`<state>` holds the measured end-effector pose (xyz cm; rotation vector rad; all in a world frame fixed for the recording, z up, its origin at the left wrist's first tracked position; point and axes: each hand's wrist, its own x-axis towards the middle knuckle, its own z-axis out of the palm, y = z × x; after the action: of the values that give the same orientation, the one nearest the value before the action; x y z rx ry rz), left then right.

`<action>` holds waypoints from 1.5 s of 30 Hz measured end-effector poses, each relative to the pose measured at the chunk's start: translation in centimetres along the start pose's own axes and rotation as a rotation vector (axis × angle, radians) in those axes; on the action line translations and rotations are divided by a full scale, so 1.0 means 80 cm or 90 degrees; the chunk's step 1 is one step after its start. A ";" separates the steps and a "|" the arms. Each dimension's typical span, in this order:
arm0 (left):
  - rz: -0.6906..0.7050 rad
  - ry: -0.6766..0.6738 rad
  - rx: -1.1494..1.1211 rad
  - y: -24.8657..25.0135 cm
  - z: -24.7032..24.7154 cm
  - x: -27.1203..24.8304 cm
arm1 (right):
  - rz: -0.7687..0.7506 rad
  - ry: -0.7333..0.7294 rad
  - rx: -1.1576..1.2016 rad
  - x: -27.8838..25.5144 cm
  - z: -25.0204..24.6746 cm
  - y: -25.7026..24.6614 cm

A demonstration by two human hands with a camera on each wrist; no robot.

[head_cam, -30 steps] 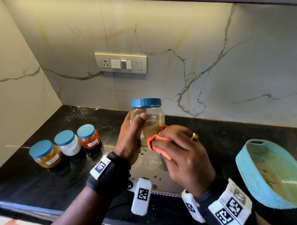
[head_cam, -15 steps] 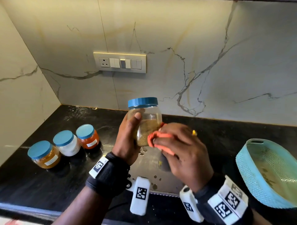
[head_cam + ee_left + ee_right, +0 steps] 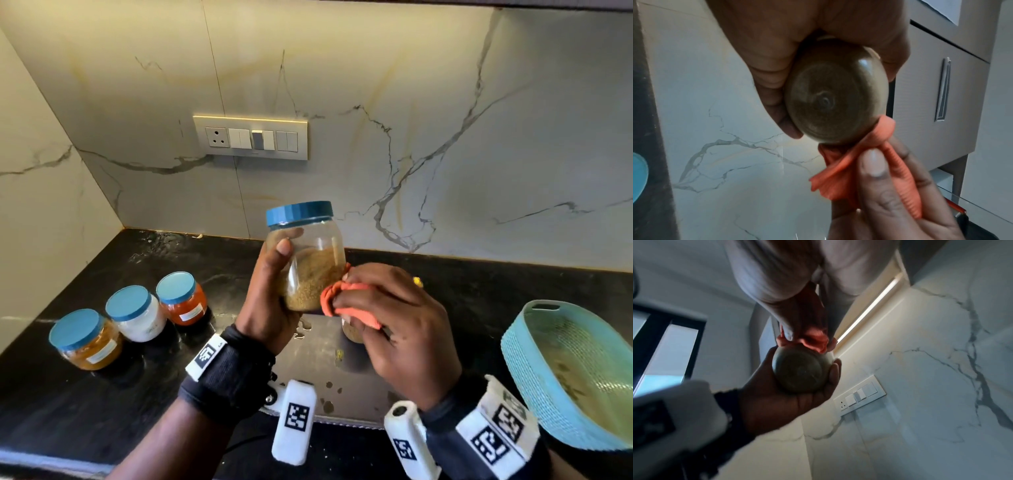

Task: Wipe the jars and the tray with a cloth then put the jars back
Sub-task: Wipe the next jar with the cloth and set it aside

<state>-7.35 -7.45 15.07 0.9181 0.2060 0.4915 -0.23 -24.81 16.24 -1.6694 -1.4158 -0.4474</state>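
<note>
My left hand (image 3: pixel 270 294) grips a clear jar (image 3: pixel 310 260) with a blue lid and brown grains, held upright above the counter. Its round base (image 3: pixel 835 97) faces the left wrist camera and shows again as the jar base (image 3: pixel 800 369) in the right wrist view. My right hand (image 3: pixel 387 322) pinches a bunched orange cloth (image 3: pixel 337 301) and presses it against the jar's lower right side; the cloth (image 3: pixel 857 162) wraps the bottom edge. Three blue-lidded jars stand at the left: yellow (image 3: pixel 85 341), white (image 3: pixel 137 313), orange (image 3: pixel 181 298). A light-blue woven tray (image 3: pixel 534 373) sits at the right.
A steel plate (image 3: pixel 329 363) with dark spots lies on the black counter (image 3: pixel 102 394) under my hands, and a small jar-like thing (image 3: pixel 351 332) peeks out below the cloth. A switch panel (image 3: pixel 250 137) is on the marble wall behind.
The jar has turned a little in my left hand and sits slightly higher. The cloth has slid down toward the jar's lower right edge.
</note>
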 end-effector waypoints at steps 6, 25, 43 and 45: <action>-0.029 -0.039 0.139 0.007 -0.007 0.002 | -0.052 -0.040 -0.128 -0.001 -0.002 0.019; 0.029 0.035 0.171 -0.002 -0.006 0.004 | -0.053 -0.048 -0.073 -0.009 0.010 0.009; -0.038 -0.021 0.024 -0.003 0.003 -0.006 | 0.038 0.038 0.033 0.009 0.005 0.018; -0.016 -0.017 0.050 -0.006 0.008 -0.009 | 0.094 0.083 0.095 0.027 0.000 0.029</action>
<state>-7.59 -8.53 15.07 0.9964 0.2133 0.4494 2.52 -23.45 16.99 -1.5816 -1.1917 -0.3519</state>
